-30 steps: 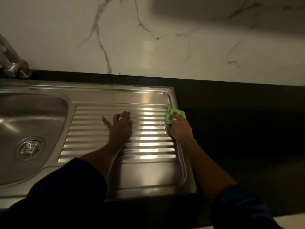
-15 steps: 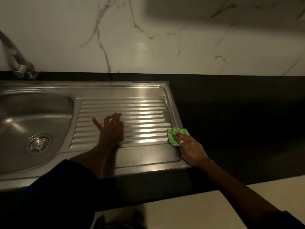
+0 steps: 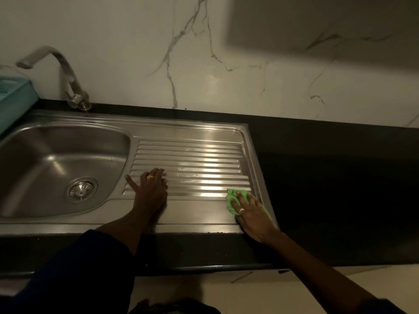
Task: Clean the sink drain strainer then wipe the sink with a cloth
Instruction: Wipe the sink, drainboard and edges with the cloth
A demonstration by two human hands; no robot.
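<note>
Right hand (image 3: 254, 214) presses green cloth (image 3: 231, 198); left hand (image 3: 150, 191) lies flat.

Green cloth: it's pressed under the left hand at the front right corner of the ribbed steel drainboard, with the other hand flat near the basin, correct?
Wrong hand. The head view shows the crumpled green cloth under the right hand, at the front right corner of the ribbed steel drainboard; the left hand lies flat near the steel basin.

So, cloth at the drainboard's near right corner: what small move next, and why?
Probably slide the right hand, pressing the green cloth, leftward along the flat front strip of the drainboard toward the left hand: the cloth sits at the right corner, so the remaining run lies to its left.
</note>
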